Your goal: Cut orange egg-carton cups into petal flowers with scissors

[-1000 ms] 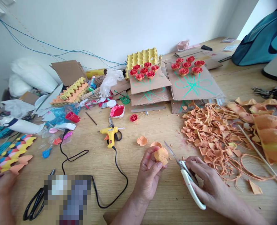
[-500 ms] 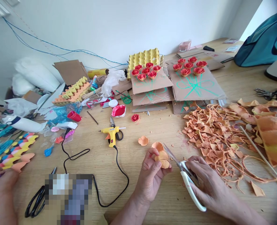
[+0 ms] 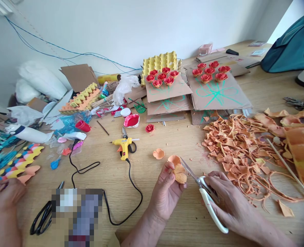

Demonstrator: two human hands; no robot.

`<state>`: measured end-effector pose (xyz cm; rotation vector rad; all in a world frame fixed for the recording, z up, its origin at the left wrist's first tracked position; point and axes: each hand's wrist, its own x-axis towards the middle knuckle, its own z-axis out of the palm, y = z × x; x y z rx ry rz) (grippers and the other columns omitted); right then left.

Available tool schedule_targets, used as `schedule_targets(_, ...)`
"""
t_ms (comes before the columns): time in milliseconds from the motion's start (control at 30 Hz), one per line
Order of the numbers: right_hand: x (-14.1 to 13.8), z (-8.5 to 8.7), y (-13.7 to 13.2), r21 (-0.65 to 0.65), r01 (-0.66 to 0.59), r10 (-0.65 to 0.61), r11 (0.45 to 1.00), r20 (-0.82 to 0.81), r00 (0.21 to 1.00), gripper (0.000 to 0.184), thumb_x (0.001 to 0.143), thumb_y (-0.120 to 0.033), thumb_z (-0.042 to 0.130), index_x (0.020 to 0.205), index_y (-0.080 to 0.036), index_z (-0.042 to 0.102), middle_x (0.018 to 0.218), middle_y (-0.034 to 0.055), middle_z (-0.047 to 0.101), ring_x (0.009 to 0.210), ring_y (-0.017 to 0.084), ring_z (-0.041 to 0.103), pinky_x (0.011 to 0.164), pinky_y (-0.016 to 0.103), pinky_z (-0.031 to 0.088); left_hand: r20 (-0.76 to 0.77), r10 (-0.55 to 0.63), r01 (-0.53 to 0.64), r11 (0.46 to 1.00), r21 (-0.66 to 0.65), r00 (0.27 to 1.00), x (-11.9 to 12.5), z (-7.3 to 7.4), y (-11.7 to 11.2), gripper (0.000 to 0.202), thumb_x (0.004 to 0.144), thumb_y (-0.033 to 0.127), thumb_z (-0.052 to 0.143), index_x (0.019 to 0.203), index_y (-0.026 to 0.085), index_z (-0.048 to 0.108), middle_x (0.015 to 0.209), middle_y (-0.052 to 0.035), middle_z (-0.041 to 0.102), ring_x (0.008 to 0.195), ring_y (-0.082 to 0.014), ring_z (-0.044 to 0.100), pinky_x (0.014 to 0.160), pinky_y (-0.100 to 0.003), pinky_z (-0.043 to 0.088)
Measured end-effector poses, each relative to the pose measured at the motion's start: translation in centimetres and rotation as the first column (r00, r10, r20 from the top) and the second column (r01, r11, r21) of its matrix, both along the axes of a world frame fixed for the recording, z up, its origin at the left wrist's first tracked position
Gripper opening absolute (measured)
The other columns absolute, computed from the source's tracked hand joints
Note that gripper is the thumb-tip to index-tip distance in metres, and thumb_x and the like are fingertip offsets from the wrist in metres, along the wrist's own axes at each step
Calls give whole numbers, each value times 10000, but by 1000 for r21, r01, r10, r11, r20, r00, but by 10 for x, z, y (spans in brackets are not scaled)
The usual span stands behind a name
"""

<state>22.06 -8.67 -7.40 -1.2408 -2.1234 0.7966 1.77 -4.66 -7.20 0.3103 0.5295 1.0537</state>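
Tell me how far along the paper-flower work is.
Done: about a dozen red painted carton roses sit on brown cardboard sheets, and a pile of orange carton trimmings lies nearby. In hand: the left hand holds an orange carton petal cup while the right hand works white-handled scissors at it. Remaining: uncut orange egg-carton cups and an unpainted orange flower.

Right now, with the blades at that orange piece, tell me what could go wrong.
1. The scissors in the right hand have their blades against the small orange piece, close to the left hand pinching it; a slip could nick a finger.
2. The glue gun cord loops near the left wrist and might snag.
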Motion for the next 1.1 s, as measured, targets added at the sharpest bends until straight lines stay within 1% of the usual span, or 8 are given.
schedule_targets(200, -1, 3, 1, 75, 1, -2, 997, 23, 1000, 129, 995, -324, 477, 1074, -225, 449, 907, 61, 641, 850, 237, 586, 757, 363, 480, -28, -12, 12, 1000, 15, 1000, -2, -3, 0, 295, 797, 205, 758, 1038, 239, 592, 1045, -17, 582, 858, -118, 575, 720, -217, 491)
schedule_targets(333, 0, 5, 2, 63, -20, 17, 998, 49, 999, 117, 988, -325, 487, 1036, -224, 454, 892, 62, 635, 847, 245, 595, 771, 383, 471, -71, -25, 29, 998, 59, 997, -2, 0, 2, 432, 701, 193, 836, 1073, 236, 623, 1062, -14, 579, 817, -97, 555, 705, -202, 479)
schedule_targets(400, 0, 4, 2, 43, -41, 38, 998, 76, 996, 107, 983, -311, 499, 1023, -223, 455, 881, 55, 625, 856, 248, 600, 798, 402, 453, -116, -30, 39, 996, 79, 993, -2, 3, 2, 498, 655, 167, 860, 1091, 242, 632, 1020, 0, 580, 774, -83, 541, 690, -195, 464)
schedule_targets(500, 0, 4, 2, 41, -70, 65, 997, 118, 991, 129, 972, -319, 532, 1006, -221, 455, 883, 49, 616, 868, 251, 600, 855, 441, 414, -201, -14, 35, 994, 99, 979, -1, 7, 3, 496, 658, 164, 855, 1092, 251, 632, 920, 22, 581, 709, -71, 529, 660, -195, 438)
schedule_targets(667, 0, 8, 4, 45, -92, 83, 995, 171, 982, 134, 954, -311, 557, 946, -223, 456, 857, 26, 594, 816, 225, 588, 882, 461, 369, -292, 11, 27, 992, 127, 956, -3, 12, 6, 527, 659, 187, 859, 1116, 256, 605, 888, 33, 593, 667, -62, 515, 661, -209, 425)
schedule_targets(900, 4, 12, 6, 63, -79, 64, 995, 205, 977, 131, 935, -314, 576, 950, -230, 477, 869, 6, 601, 797, 205, 591, 936, 479, 322, -451, -56, 177, 957, 231, 891, -16, 17, 14, 619, 682, 212, 857, 1221, 251, 557, 843, 23, 617, 734, -97, 549, 745, -240, 444)
schedule_targets(1000, 6, 11, 7, 57, -85, 70, 995, 216, 974, 135, 929, -327, 585, 947, -228, 495, 879, 15, 608, 820, 216, 590, 929, 472, 336, -498, -93, 246, 936, 251, 862, -20, 18, 17, 637, 700, 227, 848, 1250, 258, 527, 815, 29, 611, 730, -98, 553, 744, -233, 446)
schedule_targets(1100, 8, 11, 7, 52, -101, 87, 993, 218, 972, 135, 921, -334, 593, 931, -227, 510, 872, 15, 609, 820, 217, 587, 948, 479, 337, -520, -109, 276, 926, 256, 847, -23, 19, 18, 641, 711, 224, 841, 1263, 259, 516, 814, 31, 611, 722, -89, 548, 752, -226, 447)
